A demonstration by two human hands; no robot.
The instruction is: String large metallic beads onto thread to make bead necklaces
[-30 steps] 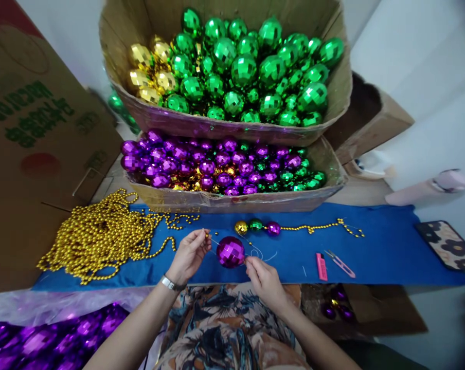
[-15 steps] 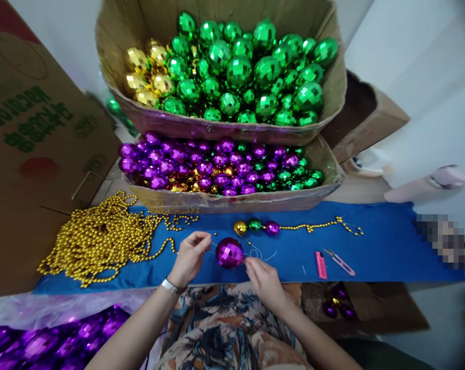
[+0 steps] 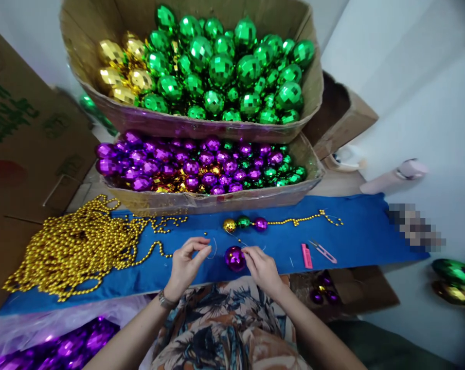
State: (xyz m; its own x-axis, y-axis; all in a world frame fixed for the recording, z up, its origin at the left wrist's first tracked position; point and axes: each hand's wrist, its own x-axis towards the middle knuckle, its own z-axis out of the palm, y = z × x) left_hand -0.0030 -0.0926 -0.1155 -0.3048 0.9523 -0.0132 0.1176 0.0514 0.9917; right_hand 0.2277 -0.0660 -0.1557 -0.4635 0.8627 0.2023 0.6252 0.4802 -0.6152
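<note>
A large shiny purple ball (image 3: pixel 234 259) hangs or rests in front of me above the blue cloth, with its hole facing me. My right hand (image 3: pixel 262 271) is closed in a pinch at the ball's upper right side, on the thread there. To the left, my left hand (image 3: pixel 189 263) is pinched near the loose curved end of a thin clear thread (image 3: pixel 215 247), apart from the ball. Just beyond lies a strand with a gold ball (image 3: pixel 229 225), a green ball (image 3: pixel 243 222), a purple ball (image 3: pixel 261 224) and small gold beads (image 3: pixel 294 222).
A heap of gold bead chains (image 3: pixel 82 246) covers the left of the blue cloth (image 3: pixel 356 221). Behind stand boxes of green balls (image 3: pixel 220 69) and purple balls (image 3: pixel 192 167). A pink lighter (image 3: pixel 306 256) and thread snips (image 3: pixel 323 252) lie right, below a pink bottle (image 3: pixel 394 176).
My left hand has moved slightly away from the purple ball, and the thread end now curls loose beside it. The ball has turned, its hole now showing. The view has shifted right.
</note>
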